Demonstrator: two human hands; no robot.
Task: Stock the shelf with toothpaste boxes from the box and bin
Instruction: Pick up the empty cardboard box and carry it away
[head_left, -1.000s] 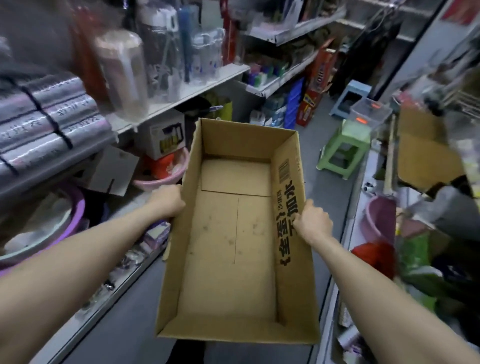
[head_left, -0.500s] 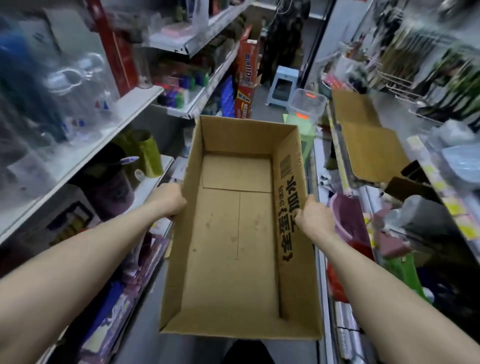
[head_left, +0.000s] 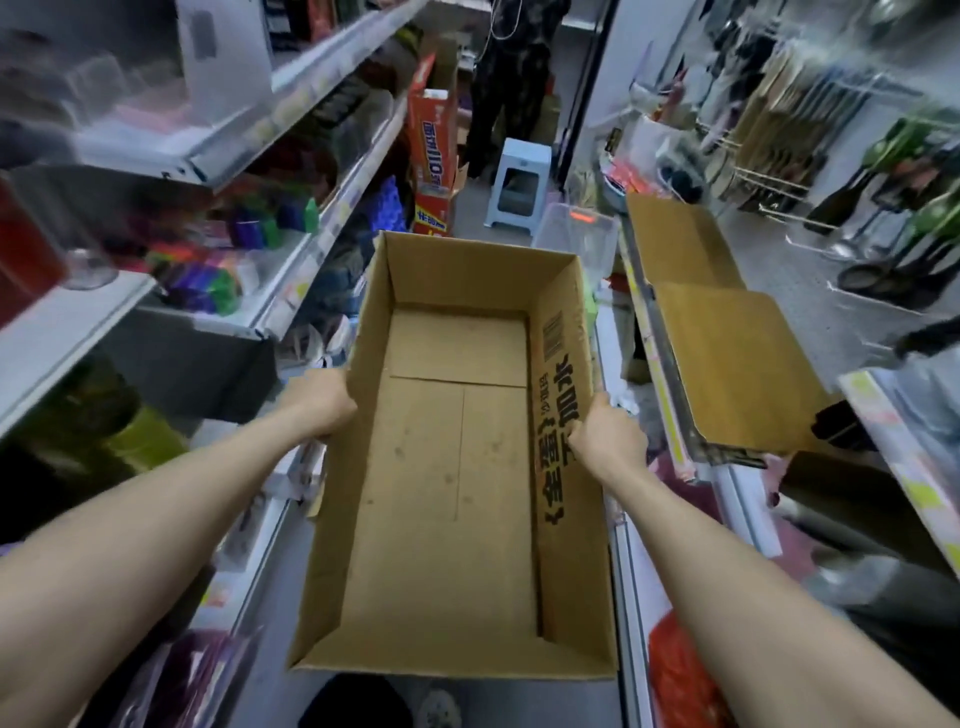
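Note:
An open brown cardboard box (head_left: 457, 467) fills the middle of the head view, held out in front of me above the aisle floor. Nothing lies inside it; black print runs along its right inner wall. My left hand (head_left: 319, 402) grips the box's left wall near the middle. My right hand (head_left: 608, 434) grips the right wall, fingers curled over the rim. No toothpaste boxes show in the view. A clear plastic bin (head_left: 576, 236) with an orange mark stands just beyond the box's far end.
Stocked shelves (head_left: 291, 280) run along the left of the narrow aisle. On the right, folded cardboard flaps (head_left: 727, 358) lie on a low shelf. A tall orange carton (head_left: 431, 156) and a light blue stool (head_left: 519, 182) stand ahead, with a person's legs behind them.
I have carried the box forward along the aisle; the stool, bin and orange carton are closer. Both hands keep the same grip on the box walls.

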